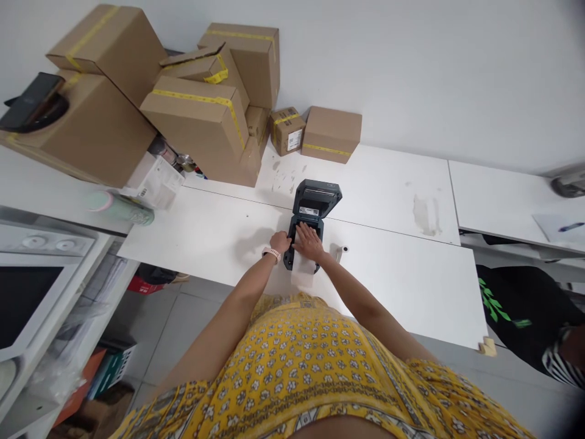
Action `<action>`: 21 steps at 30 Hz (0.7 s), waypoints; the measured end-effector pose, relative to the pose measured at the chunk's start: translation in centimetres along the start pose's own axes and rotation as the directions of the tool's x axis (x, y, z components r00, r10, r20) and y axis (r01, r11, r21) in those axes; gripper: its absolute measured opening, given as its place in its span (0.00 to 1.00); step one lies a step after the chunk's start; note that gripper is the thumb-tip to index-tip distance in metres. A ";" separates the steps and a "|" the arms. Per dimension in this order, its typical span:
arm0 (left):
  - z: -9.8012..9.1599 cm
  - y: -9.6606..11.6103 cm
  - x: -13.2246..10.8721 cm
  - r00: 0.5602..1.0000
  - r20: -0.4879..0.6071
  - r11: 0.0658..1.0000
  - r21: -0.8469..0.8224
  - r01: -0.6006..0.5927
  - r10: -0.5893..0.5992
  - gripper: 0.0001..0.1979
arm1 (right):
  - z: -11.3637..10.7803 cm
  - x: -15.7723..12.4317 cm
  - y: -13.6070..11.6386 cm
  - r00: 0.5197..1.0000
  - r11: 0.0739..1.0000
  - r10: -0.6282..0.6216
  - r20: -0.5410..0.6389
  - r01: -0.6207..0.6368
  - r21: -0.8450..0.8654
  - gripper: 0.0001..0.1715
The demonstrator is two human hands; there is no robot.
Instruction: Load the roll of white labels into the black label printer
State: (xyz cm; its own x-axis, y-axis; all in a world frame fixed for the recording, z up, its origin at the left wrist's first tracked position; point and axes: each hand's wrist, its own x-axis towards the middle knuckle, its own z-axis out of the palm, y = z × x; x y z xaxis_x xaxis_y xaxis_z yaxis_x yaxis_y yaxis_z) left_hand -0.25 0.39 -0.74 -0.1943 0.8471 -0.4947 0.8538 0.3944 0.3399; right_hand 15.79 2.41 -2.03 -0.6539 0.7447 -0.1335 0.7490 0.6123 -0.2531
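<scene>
White table, one printer: left hand grips its side, right hand open, flat on paper.

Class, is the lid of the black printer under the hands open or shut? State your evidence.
Open: the printer lid stands tilted back, exposing the inside, where the right hand rests.

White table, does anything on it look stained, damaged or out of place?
Yes. A brownish stain marks the white table right of the label printer, and dark smudges sit near the cardboard boxes, which are piled crookedly. The printer's lid stands open.
</scene>
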 end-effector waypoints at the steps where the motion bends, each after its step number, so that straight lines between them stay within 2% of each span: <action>1: 0.0 0.0 0.0 1.000 0.001 1.000 -0.004 0.001 -0.001 0.12 | 0.6 -1.3 -0.5 0.999 1.000 -0.023 -0.044 0.023 -0.007 0.39; 4: -0.3 0.1 -0.2 1.000 0.007 1.000 -0.016 -0.007 0.008 0.13 | 2.5 -5.8 -1.9 0.987 0.995 -0.101 -0.124 0.101 -0.007 0.35; 8: -0.8 -0.1 -0.4 0.999 0.035 0.998 -0.068 -0.007 0.010 0.13 | 4.3 -11.1 -2.8 0.971 0.980 -0.196 -0.139 0.198 0.006 0.35; 11: -1.3 -0.2 -0.5 0.995 0.102 0.988 -0.151 0.028 -0.013 0.13 | 4.8 -13.1 -2.8 0.967 0.972 -0.227 -0.113 0.232 0.029 0.34; 13: -2.1 0.0 -0.4 0.995 0.081 0.974 -0.217 0.066 -0.050 0.13 | 4.9 -13.4 -2.6 0.967 0.968 -0.241 -0.086 0.246 0.050 0.33; 15: -3.4 0.8 -0.1 0.986 -0.106 0.949 -0.299 0.095 -0.132 0.16 | 5.0 -13.4 -2.3 0.965 0.963 -0.253 -0.064 0.258 0.076 0.30; 16: -4.4 1.5 0.1 0.953 -0.249 0.936 -0.342 0.080 -0.173 0.18 | 5.0 -13.4 -2.2 0.963 0.959 -0.263 -0.053 0.267 0.091 0.29; 18: -6.8 3.6 0.6 0.822 -0.535 0.924 -0.382 -0.030 -0.194 0.22 | 5.0 -13.2 -2.0 0.960 0.952 -0.279 -0.031 0.281 0.120 0.26; 19: -8.1 4.9 0.9 0.761 -0.635 0.928 -0.348 -0.134 -0.129 0.22 | 5.0 -13.1 -2.0 0.959 0.950 -0.282 -0.020 0.282 0.132 0.26; 21: -10.7 8.0 1.4 0.687 -0.722 0.922 -0.208 -0.326 0.080 0.22 | 4.8 -12.9 -2.0 0.961 0.949 -0.278 -0.005 0.275 0.155 0.25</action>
State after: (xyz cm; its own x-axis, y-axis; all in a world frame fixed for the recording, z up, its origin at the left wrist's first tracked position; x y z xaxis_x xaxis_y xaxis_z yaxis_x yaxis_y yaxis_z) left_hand 1.10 8.54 9.84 -0.4144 0.8707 0.2649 0.7502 0.1620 0.6410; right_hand 22.25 -9.72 -4.42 -0.8356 0.5468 -0.0533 0.5144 0.7446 -0.4255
